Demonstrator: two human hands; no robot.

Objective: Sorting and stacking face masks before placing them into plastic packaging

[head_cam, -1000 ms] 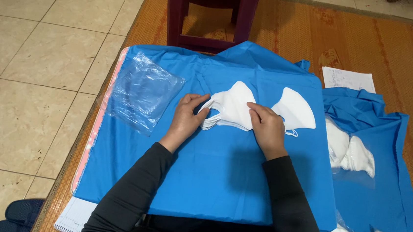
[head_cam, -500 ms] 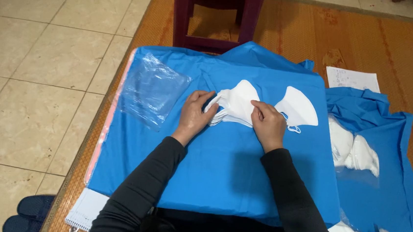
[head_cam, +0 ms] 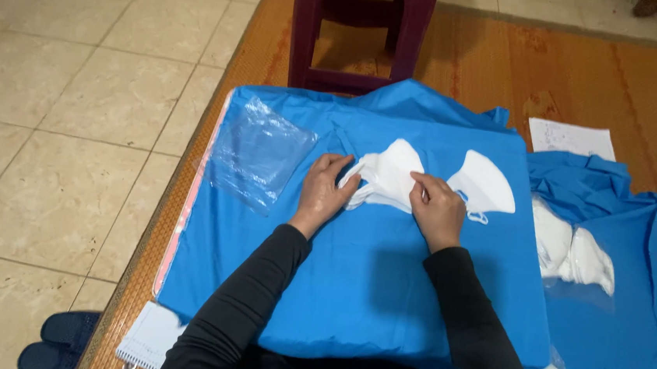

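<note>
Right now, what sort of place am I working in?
Probably a home floor used for hand packing: a woven mat over floor tiles, a blue cloth spread as the work surface, and a plastic stool.

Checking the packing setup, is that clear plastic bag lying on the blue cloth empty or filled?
Empty: the clear plastic bag lies flat, blue cloth showing through it.

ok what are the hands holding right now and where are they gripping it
Both hands hold a small stack of white masks: the left hand at its left end, the right hand at its right end, over the blue cloth.
</note>
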